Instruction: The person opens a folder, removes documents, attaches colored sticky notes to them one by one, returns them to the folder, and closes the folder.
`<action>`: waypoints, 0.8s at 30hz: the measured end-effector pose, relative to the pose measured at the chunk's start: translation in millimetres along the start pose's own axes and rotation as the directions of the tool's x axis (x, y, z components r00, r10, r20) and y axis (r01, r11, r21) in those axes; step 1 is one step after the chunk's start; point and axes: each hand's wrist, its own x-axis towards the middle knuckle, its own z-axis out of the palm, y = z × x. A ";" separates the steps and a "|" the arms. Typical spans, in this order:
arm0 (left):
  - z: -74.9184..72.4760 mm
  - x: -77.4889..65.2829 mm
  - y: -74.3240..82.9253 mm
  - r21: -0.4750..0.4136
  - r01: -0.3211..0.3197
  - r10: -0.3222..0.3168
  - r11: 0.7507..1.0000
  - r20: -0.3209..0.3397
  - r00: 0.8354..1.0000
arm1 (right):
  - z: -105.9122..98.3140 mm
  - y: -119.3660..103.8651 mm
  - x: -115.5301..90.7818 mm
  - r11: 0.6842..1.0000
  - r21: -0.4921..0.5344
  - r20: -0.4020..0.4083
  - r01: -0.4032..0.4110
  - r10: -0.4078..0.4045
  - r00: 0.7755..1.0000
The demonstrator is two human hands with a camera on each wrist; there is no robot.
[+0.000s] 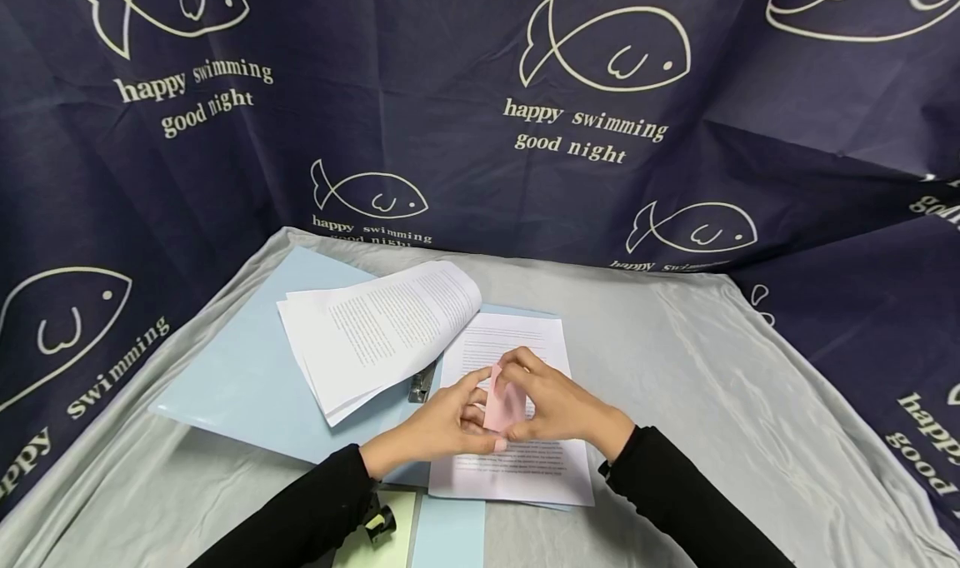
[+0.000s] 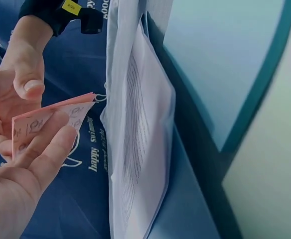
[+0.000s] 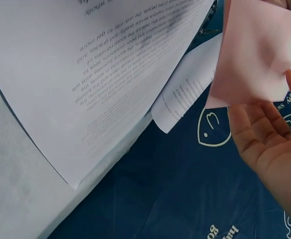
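Note:
A small pink sticky-note pad [image 1: 504, 403] is held between both hands above a printed sheet [image 1: 517, 468]. My right hand [image 1: 558, 397] curls round its right side, with the forefinger at the top and the thumb near the bottom. From the other side my left hand [image 1: 438, 422] holds it, its fingers behind the left edge. Printed marks cover the pad's back [image 2: 33, 127] in the left wrist view, where left fingers lie against it. The pad's plain pink face [image 3: 252, 55] shows in the right wrist view.
A light blue folder [image 1: 225, 368] lies open on a pale grey cloth [image 1: 652, 368]. Flipped-over printed pages [image 1: 382, 326] curl across its left cover, next to a metal clip [image 1: 422, 383]. Green paper [image 1: 390, 535] and a blue strip [image 1: 447, 535] lie at the front. A dark fish-print curtain [image 1: 465, 77] surrounds the table.

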 end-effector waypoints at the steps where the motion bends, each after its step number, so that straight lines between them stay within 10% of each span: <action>1: 0.1 -0.2 0.0 -0.009 -0.001 0.001 1.000 -0.002 1.000 | 1.3 0.0 0.2 1.000 -0.007 -0.010 0.005 -0.005 1.000; 24: -0.4 -4.4 -2.3 -0.077 0.023 -0.024 0.997 -0.008 1.000 | 13.8 -2.5 -4.6 0.999 0.014 -0.046 -0.029 0.030 0.999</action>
